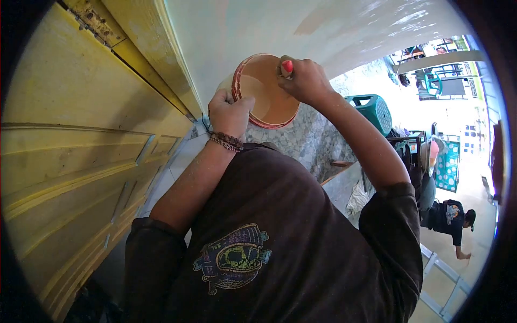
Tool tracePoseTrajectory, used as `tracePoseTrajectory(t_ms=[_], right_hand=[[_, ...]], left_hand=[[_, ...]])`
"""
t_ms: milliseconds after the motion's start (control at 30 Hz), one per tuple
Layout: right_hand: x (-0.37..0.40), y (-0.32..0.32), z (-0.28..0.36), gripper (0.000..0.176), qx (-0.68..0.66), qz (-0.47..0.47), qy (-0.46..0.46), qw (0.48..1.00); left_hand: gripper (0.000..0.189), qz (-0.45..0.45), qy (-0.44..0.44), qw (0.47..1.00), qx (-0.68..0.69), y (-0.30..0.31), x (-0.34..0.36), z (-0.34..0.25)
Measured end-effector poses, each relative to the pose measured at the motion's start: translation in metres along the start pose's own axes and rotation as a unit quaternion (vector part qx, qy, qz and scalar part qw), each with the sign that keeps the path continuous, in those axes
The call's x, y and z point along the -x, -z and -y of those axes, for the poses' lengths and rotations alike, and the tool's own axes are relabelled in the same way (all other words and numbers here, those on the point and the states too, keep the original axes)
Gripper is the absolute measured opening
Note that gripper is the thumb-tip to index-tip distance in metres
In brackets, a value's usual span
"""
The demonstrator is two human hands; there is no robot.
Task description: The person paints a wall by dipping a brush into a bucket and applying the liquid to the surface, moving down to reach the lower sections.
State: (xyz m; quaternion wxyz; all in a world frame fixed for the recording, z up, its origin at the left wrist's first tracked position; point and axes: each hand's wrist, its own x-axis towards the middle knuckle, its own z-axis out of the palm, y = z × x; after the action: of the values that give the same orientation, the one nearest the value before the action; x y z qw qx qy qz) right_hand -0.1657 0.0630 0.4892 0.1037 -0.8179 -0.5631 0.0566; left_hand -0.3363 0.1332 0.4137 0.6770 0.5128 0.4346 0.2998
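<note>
My left hand (230,114) grips the rim of a round bucket (265,71), its thumb over the edge. The bucket has a worn red rim and an orange-brown inner wall. Pale, creamy liquid that looks like paint (252,96) lies inside. Over the far right side of the rim, my right hand (308,81) is closed around a tool with a red-ended handle (287,66). The tool's working end is hidden behind the hand and cannot be made out.
A yellow panelled door (70,113) stands close on my left. A pale, partly wet-looking wall (231,27) is in front. A green stool (377,113), a ladder (447,285) and another person (449,218) are to the right, above a stone-patterned floor (307,134).
</note>
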Motion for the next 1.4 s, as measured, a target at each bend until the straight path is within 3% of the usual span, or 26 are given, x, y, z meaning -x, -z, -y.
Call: tracePoseTrajectory(t_ms=[233,400,600,700,800,833,933,1067,1167,1233,1333,1400], right_hand=[[-0.002,-0.004,0.002,0.02,0.034,0.037,-0.051,0.997],[-0.006,-0.004,0.001,0.022,0.004,0.026,-0.032,0.999],[-0.011,-0.022,0.003,0.02,0.074,0.03,-0.025,0.996],[-0.012,-0.013,0.004,0.018,0.004,0.01,-0.01,1.0],[-0.015,0.014,-0.007,0.014,-0.221,0.072,-0.018,0.972],[-0.014,0.03,0.001,0.012,-0.288,0.125,-0.079,0.946],[-0.016,0.041,-0.001,0.01,-0.171,0.133,0.085,0.973],[-0.016,0.02,-0.014,0.018,-0.115,0.228,0.199,0.946],[-0.014,0.003,-0.023,0.013,-0.041,0.201,0.2,0.958],[-0.017,0.011,-0.016,0.014,-0.015,0.217,0.17,0.961],[-0.005,0.019,-0.014,0.018,-0.121,0.194,0.126,0.965],[0.01,0.018,-0.025,0.018,-0.153,0.119,0.09,0.977]], left_hand=[[0.024,0.011,0.018,1.0,-0.014,-0.002,-0.004,0.004],[0.022,0.008,0.037,0.999,0.015,-0.003,-0.001,-0.004],[0.019,-0.018,0.019,1.0,0.002,-0.001,-0.009,0.007],[0.019,-0.024,0.033,0.999,0.018,0.0,-0.007,0.002],[0.021,-0.024,0.056,0.997,0.041,0.0,-0.004,-0.006],[0.02,-0.02,0.045,0.999,0.013,0.001,-0.005,-0.004],[0.021,-0.015,0.021,0.999,-0.03,0.003,-0.008,-0.003],[0.018,-0.021,0.013,1.0,0.013,0.002,-0.005,-0.004],[0.016,-0.012,0.043,0.998,0.036,0.005,-0.012,-0.001],[0.016,0.015,0.137,0.985,0.101,-0.001,-0.005,-0.026],[0.017,0.014,0.084,0.994,0.067,0.011,-0.032,0.021],[0.017,0.021,0.11,0.992,0.053,0.007,-0.021,0.0]])
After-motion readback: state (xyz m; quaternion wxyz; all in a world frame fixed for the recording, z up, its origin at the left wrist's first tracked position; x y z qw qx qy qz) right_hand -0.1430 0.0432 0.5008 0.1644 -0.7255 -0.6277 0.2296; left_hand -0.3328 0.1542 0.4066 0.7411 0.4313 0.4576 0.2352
